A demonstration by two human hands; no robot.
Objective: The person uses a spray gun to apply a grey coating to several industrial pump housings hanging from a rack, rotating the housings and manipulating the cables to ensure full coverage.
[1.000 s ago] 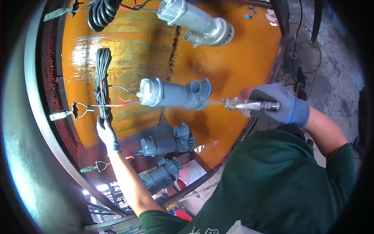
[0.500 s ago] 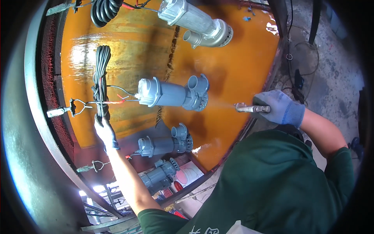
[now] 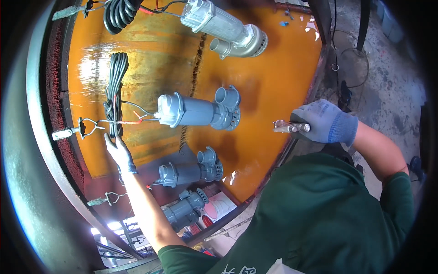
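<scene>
My right hand, in a grey-blue knit glove, grips a metal spray gun. Its nozzle points left toward a blue-grey submersible pump, some distance away. The pump hangs by a wire from a hook, its coiled black cable tied up near the wire. At the lower end of that coil is my gloved left hand, fingers stretched out and apart. Whether the fingertips touch the cable I cannot tell.
A paler silver pump hangs above in the picture, with another black cable coil. Two more blue-grey pumps hang below. Behind them stands an orange-stained panel. A white-and-pink bucket and a dark hose are nearby.
My left hand has loosened from the coil and slid slightly down, its fingers opening. The mist at the gun's nozzle no longer shows. The gun has turned slightly in my right hand.
</scene>
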